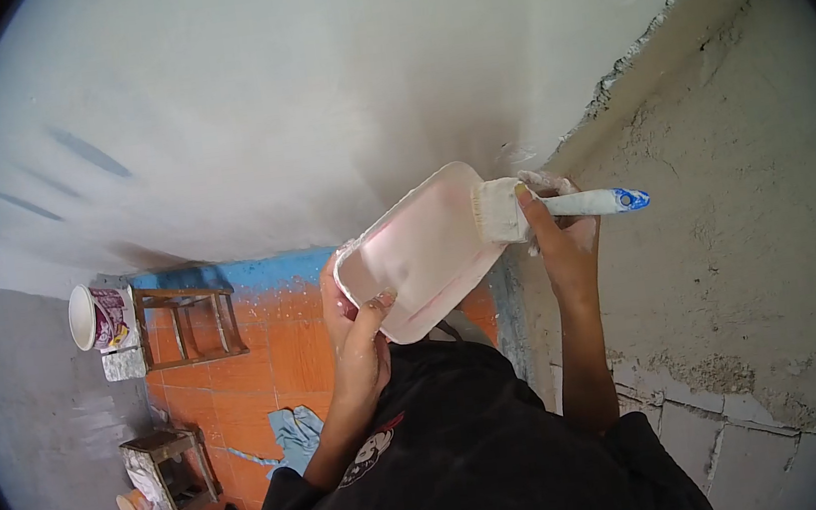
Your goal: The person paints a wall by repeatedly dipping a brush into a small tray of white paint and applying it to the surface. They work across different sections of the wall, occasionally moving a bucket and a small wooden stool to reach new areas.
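Observation:
My left hand grips the near left end of a shallow, paint-smeared tray, its thumb over the rim and the fingers underneath. A wide paintbrush is in my right hand, held around its base. The brush's bristles point left and lie over the tray's right end. Its white handle, with a blue tip, sticks out to the right. White paint coats the brush and spots my right fingers. Behind the tray rises a whitish wall with darker damp-looking patches.
A wooden stool at the left carries a white and purple bucket. Below it is a smaller stool with an orange cup. A blue cloth lies on the orange tiled floor. Rough bare plaster covers the right side.

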Motion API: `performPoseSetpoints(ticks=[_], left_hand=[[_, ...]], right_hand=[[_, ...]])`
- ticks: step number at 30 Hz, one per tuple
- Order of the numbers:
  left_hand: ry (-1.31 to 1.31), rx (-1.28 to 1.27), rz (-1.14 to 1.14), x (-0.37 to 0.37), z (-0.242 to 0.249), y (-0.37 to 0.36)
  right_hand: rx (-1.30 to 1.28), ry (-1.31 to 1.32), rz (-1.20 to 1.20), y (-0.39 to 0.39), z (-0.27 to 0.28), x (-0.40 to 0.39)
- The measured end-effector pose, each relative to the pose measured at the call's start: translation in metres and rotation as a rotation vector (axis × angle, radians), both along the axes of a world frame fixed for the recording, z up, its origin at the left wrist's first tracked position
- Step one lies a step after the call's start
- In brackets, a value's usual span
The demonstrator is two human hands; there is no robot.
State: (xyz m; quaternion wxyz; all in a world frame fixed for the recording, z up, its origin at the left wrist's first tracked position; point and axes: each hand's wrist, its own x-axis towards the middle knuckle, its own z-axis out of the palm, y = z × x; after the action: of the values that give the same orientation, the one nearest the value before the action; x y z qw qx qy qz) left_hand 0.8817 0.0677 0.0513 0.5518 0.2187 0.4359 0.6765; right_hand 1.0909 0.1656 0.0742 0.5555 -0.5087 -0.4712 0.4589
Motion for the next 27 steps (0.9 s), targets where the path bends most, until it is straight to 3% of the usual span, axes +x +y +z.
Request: performPoseSetpoints(ticks=[10,19,25,27], left_hand=[[-0.022,-0.078,-0.055,0.014,-0.02,0.015],[-0.037,-0.101,-0.034,0.027,-0.006,0.032],[-0.054,-0.105,-0.005,0.007,-0.014,0.048],[-0.054,-0.072,-0.037,-0.003,-0.009,0.06]], right_hand=[[-0.096,0.13,-0.172,0.015,-0.018,0.032],[-0.183,0.16,-0.234,0.047,-0.044,0.054],[-0.17,0.306,-0.339,0.076,-0.058,0.05],[-0.057,0.367,-0.355,0.095,-0.051,0.044]])
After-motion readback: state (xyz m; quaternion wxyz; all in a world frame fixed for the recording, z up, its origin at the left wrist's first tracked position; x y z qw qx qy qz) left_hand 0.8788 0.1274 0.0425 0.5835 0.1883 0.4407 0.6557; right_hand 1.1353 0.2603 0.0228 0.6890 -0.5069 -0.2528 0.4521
